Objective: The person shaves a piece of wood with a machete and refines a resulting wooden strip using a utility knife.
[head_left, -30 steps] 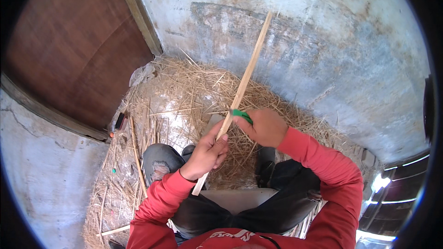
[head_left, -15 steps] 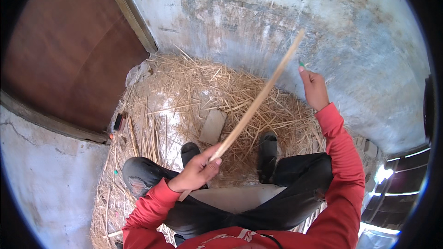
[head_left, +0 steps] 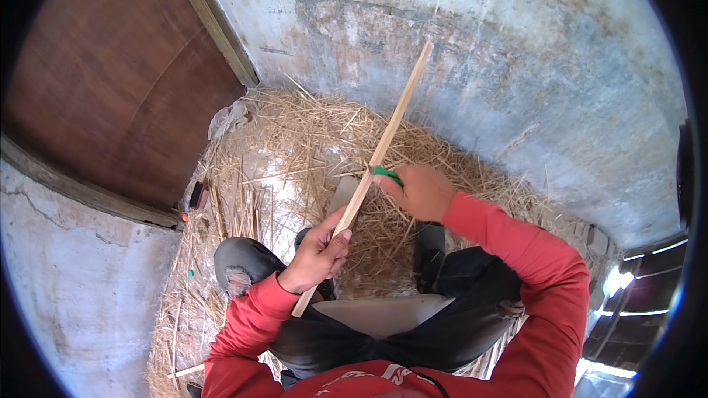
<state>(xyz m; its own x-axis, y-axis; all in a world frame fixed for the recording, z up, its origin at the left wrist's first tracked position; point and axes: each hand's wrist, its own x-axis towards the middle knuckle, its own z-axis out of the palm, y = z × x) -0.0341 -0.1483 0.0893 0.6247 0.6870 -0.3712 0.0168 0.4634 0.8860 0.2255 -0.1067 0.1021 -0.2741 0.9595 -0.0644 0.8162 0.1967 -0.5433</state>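
My left hand [head_left: 317, 256] is closed round the lower part of a long, pale wooden strip [head_left: 398, 114]. The strip slants up and to the right, its far end in front of the wall. At about mid-length, my right hand [head_left: 423, 193] grips a small tool with a green handle [head_left: 388, 174], which meets the strip's right side. The fist covers much of the tool, and its working edge cannot be made out.
Straw-like shavings [head_left: 310, 129] cover the floor between my feet and the stained wall [head_left: 516, 51]. A flat block [head_left: 343, 193] lies past my knees. At the left are a brown door panel [head_left: 125, 81] and a small dark object [head_left: 196, 195].
My right hand has come down and left from near the wall, bringing the green-handled tool against the strip. The strip's far end has swung left and now points more steeply upward.
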